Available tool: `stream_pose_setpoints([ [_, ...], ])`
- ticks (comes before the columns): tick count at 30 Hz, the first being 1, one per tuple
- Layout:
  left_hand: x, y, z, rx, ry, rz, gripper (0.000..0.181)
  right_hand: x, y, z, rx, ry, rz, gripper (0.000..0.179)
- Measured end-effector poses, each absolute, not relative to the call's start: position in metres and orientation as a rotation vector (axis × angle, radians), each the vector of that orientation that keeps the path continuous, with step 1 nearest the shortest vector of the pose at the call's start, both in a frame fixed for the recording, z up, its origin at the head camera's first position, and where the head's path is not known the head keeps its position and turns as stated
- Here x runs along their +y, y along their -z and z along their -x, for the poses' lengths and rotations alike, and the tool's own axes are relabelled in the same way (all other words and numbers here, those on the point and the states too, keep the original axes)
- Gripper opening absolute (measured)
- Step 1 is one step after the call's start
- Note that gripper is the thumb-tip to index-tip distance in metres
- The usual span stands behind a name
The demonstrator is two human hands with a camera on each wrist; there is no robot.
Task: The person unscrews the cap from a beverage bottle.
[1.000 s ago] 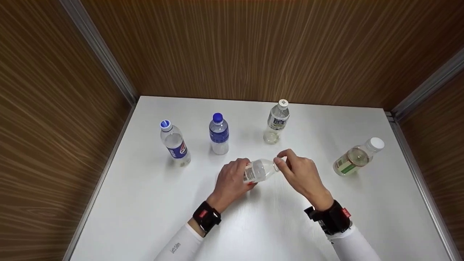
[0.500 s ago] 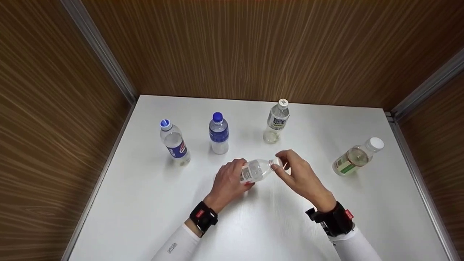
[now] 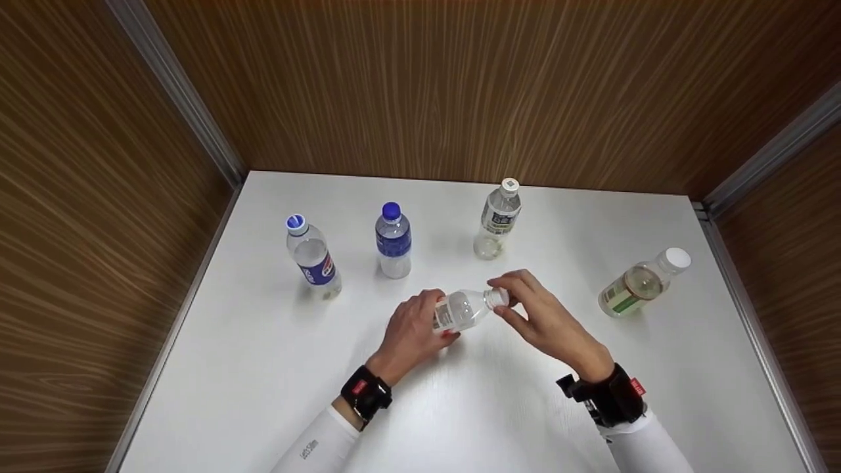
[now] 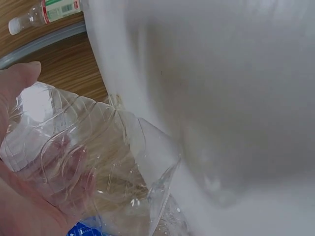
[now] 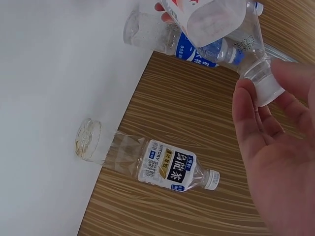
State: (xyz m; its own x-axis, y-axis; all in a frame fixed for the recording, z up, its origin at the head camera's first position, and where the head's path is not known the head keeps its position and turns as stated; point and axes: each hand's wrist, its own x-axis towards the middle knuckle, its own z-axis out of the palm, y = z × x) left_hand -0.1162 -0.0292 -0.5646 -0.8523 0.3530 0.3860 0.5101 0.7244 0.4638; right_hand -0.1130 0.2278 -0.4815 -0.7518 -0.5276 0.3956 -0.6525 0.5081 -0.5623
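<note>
My left hand [image 3: 415, 325] grips a clear plastic bottle [image 3: 463, 309] around its labelled body, the bottle tilted with its neck toward the right. In the left wrist view the fingers show through the clear ribbed lower part of the bottle [image 4: 93, 152]. At the neck my right hand [image 3: 548, 322] pinches the white cap [image 3: 497, 297] between thumb and fingers. The right wrist view shows the cap [image 5: 268, 90] on the neck, with fingertips on both sides of it.
Around the hands on the white table [image 3: 263, 374] stand a blue-labelled Pepsi bottle [image 3: 315, 259], a blue-capped water bottle [image 3: 394, 243], an oolong tea bottle [image 3: 498, 220] and a white-capped bottle with a green label [image 3: 640, 286]. Wood-grain panels [image 3: 420, 85] enclose the table.
The held bottle and left hand have shifted slightly left. My right fingers have changed their hold at the neck, and the white cap, hidden at first, now shows between them.
</note>
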Motion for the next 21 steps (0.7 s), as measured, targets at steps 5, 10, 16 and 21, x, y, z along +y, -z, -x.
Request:
stream_pose_setpoints([
  [5,-0.030,0.565,0.117,-2.637,0.874,0.668,0.072,0.231,0.482,0.113,-2.518,-1.104,-0.993,0.042],
  [10,-0.031,0.563,0.116,-2.634,0.972,0.612,0.071,0.237,0.491,0.112,-2.471,-1.067,-0.877,0.035],
  [16,-0.032,0.563,0.115,-2.645,1.160,0.544,0.073,0.242,0.518,0.113,-2.536,-1.003,-0.728,0.032],
  [21,-0.034,0.563,0.116,-2.604,1.243,0.509,0.074,0.241,0.545,0.113,-2.625,-1.001,-0.700,0.032],
])
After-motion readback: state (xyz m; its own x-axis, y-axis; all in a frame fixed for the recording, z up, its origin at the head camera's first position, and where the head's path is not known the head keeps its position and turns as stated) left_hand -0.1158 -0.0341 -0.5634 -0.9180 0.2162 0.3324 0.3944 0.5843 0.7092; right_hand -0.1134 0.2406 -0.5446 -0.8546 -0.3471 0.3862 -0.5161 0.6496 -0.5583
